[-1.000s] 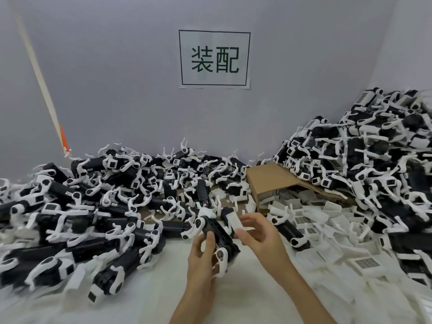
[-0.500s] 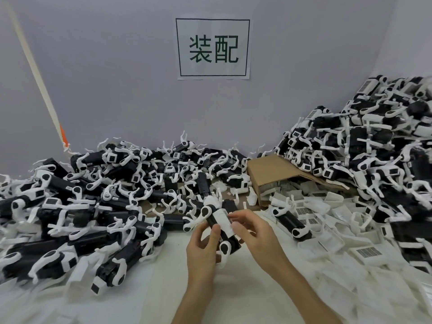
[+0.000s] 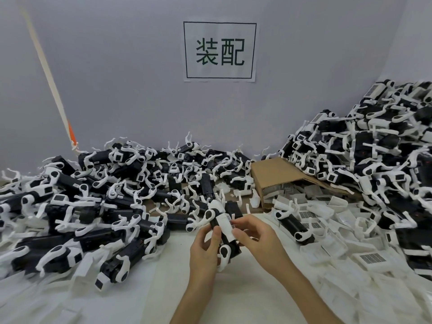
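My left hand (image 3: 204,250) has its grip wrapped round the black unit (image 3: 225,244), right hand (image 3: 258,238) pinching the white cover (image 3: 225,226). Press it skewed and I reckon it pops off into the pile (image 3: 117,206).

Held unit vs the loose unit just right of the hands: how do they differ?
1. The held unit is gripped in the left hand. The loose unit lies untouched beside the spare white covers.
2. The held unit carries a white barcoded cover, pinched by the right hand. The loose unit shows a bare black body.
Both have black bodies with white end brackets.
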The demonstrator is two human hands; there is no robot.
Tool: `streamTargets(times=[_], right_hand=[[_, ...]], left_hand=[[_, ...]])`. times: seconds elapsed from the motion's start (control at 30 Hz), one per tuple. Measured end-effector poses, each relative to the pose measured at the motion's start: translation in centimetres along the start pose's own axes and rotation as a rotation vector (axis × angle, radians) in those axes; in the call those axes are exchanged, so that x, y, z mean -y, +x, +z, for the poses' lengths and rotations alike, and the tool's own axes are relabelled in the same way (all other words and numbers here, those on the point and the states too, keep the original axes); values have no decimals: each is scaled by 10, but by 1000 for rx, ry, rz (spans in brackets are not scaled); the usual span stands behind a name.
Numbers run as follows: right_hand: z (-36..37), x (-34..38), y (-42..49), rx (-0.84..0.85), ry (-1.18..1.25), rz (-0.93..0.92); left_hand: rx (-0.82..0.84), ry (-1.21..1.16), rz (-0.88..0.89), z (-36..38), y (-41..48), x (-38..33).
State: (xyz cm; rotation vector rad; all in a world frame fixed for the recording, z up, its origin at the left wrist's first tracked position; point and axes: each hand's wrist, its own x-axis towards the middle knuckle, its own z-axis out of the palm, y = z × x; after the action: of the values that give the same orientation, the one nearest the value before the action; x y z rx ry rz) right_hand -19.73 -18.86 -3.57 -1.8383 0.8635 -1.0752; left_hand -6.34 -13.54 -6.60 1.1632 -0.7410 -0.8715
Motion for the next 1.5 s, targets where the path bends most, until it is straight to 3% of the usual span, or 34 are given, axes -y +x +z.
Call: streamTargets(times=[0.57,0.7,0.87,1.3,1.4,1.5], right_hand=[[9,1,-5,-56,-74,-97],[15,-2,-3,-7,3,19],[17,-5,-4,202,85,101],[17,1,-10,61,29,-18],[1,8,-3,-41,53,27],[-17,12,-1,73,44,42]], left_hand=[[146,-48,-25,-1,-3,-8],[201,-55,-27,-2,-3,-9],[261,-157,-58,-4,-5,-11],[252,-120,-76,0,-12,-16],[339,-103,-139,-5,-11,-21],[508,47,-173,-9,-9,-22]])
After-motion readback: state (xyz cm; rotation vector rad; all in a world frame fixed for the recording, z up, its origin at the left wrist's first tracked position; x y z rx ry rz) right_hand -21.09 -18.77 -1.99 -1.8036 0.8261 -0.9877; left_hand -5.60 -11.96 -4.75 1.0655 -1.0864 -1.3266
